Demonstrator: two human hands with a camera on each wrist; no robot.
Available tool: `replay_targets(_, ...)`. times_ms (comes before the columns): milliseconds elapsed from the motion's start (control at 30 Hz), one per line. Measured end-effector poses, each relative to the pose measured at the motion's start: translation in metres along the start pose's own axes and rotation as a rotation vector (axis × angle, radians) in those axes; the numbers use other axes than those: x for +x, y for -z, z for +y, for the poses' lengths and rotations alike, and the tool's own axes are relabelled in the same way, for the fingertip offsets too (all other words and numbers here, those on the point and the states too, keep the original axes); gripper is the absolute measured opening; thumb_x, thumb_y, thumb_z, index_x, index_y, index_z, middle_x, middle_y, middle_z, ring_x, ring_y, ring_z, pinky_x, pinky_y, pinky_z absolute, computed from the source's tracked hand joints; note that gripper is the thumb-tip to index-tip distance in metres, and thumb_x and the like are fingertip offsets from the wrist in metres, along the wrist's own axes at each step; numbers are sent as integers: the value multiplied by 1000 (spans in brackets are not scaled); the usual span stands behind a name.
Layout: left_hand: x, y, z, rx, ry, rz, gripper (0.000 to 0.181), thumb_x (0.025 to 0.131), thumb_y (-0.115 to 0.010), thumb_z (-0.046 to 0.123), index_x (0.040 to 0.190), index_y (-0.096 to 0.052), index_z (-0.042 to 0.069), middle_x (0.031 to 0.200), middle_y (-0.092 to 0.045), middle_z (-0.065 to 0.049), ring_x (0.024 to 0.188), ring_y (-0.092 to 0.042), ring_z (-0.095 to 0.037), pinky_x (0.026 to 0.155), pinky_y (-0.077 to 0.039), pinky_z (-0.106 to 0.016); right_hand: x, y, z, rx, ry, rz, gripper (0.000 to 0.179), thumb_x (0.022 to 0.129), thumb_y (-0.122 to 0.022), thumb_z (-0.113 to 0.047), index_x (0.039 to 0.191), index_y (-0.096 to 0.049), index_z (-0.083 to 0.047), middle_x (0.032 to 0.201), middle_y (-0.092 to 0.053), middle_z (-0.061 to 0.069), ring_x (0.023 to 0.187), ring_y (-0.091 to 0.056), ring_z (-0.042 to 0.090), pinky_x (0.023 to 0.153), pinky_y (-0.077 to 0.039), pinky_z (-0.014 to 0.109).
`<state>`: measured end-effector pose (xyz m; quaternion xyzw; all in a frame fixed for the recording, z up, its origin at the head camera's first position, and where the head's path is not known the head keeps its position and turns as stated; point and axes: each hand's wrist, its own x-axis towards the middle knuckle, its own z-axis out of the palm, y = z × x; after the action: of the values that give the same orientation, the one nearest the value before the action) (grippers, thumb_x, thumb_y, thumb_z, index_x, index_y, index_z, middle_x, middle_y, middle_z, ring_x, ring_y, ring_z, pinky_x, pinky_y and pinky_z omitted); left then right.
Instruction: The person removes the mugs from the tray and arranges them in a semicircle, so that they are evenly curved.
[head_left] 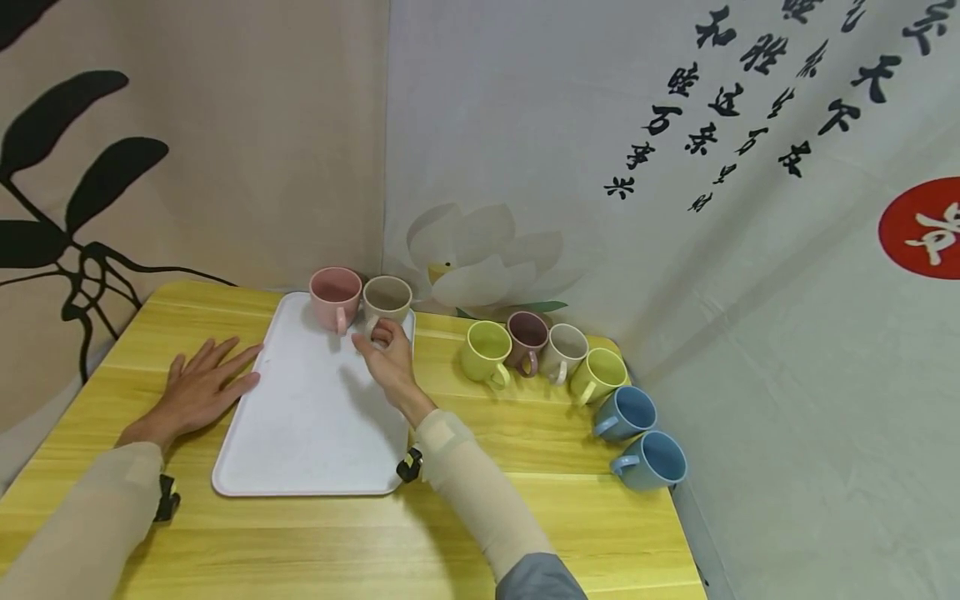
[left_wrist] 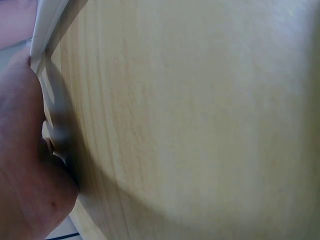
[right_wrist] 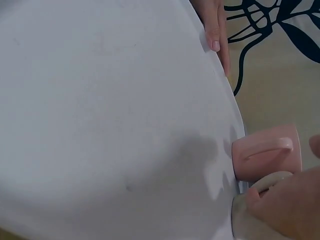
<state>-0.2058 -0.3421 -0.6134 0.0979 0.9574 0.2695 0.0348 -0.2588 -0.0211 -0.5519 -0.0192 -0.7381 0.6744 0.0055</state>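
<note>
At the far right corner of a white tray [head_left: 315,433] stands a beige mug [head_left: 387,293], and my right hand [head_left: 390,358] pinches its handle. In the right wrist view, the fingers cover part of the mug's handle [right_wrist: 272,178]. Close beside it on the tray is a pink mug [head_left: 335,293], its handle toward me. My left hand [head_left: 198,392] lies flat on the table with fingers spread, fingertips at the tray's left edge. The left wrist view shows that hand [left_wrist: 25,150] against the pale wood, by the tray's rim [left_wrist: 45,30].
Right of the tray, a curved row of mugs stands on the wooden table [head_left: 300,550]: a yellow-green mug [head_left: 486,352], a maroon mug [head_left: 527,340], a grey-beige mug [head_left: 564,350], another yellow-green mug [head_left: 598,373] and two blue mugs [head_left: 651,462]. A cloth backdrop [head_left: 480,125] hangs behind.
</note>
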Motion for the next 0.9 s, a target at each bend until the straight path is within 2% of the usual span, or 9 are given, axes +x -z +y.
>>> replay_targets(133,1,-1,-2,1,1,1,69,120,-43,54,180,-30,21,184,-16,-37,170,-1,-67,127,7,-91,2,3,4,-36,15,82,44,98,-85,-11,137,-68,-1,112,-79,10,98,-68,5,83,-55,15)
replay_targets(300,2,-1,-3,-3,3,-4,70,120,-43,54,180,-29,21,184,-16,-37,170,0,-68,127,8,-91,9,13,14,-89,38,144,27,98,-84,-8,123,-74,-3,100,-78,6,92,-69,9,81,-61,22)
replay_targets(367,2,-1,-2,-1,5,-5,70,120,-43,54,180,-29,20,184,-16,-37,170,-1,-68,127,8,-91,24,16,38,-116,90,167,19,100,-84,-14,116,-76,-8,95,-77,2,87,-68,9,76,-60,23)
replay_targets(467,2,-1,-2,1,8,-9,70,120,-43,55,180,-29,20,184,-16,-37,170,0,-68,127,8,-91,32,20,48,-133,83,186,13,101,-85,-18,112,-79,-13,92,-76,-2,83,-69,10,70,-60,24)
replay_targets(533,2,-1,-1,3,10,-12,70,120,-43,55,180,-29,21,184,-16,-37,170,0,-68,127,9,-90,31,22,46,-130,68,204,12,101,-85,-19,110,-81,-12,92,-77,-1,81,-69,10,69,-59,23)
replay_targets(600,2,-1,-1,3,13,-16,71,120,-42,55,180,-28,21,184,-15,-37,170,0,-67,127,9,-91,20,25,23,-102,3,210,12,101,-84,-13,112,-83,-9,94,-79,4,82,-69,11,71,-59,24)
replay_targets(667,2,-1,-2,3,15,-21,71,120,-42,55,180,-28,21,184,-15,-37,170,1,-67,127,9,-91,14,25,14,-76,-25,231,12,100,-84,-11,112,-84,-6,95,-79,6,81,-67,10,71,-57,21)
replay_targets(767,3,-1,-2,-1,21,-26,71,120,-42,56,180,-28,21,184,-14,-37,170,2,-67,127,9,-90,9,25,6,-68,-56,264,10,102,-83,-9,111,-85,-7,94,-76,3,80,-62,7,70,-52,18)
replay_targets(900,3,-1,-3,-5,26,-30,71,120,-41,57,180,-27,21,185,-12,-37,171,3,-67,127,10,-90,5,26,0,-71,-77,291,7,102,-82,-9,109,-86,-7,91,-74,-1,79,-61,4,70,-52,17)
